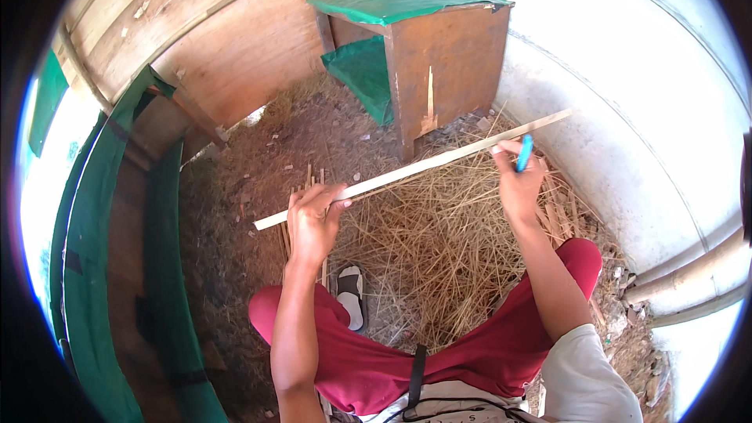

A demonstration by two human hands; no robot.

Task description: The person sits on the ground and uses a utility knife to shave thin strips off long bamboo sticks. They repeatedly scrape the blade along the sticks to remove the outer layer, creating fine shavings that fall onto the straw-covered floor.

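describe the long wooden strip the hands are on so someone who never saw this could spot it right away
Start at the brown wooden cabinet with the green top against the pale wall, then look just below it, over the dry straw. There a long, thin, pale wooden strip runs slantwise, gripped by the left hand and touched by the right hand, which holds a small blue tool. Unlike the short sticks lying in the straw, it is held in the air.

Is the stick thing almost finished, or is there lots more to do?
Some looks done: short split strips lie on the straw. In hand now: the left hand steadies a long pale wooden strip while the right hand grips it along with a blue tool. The strip looks whole, so probably plenty remains.
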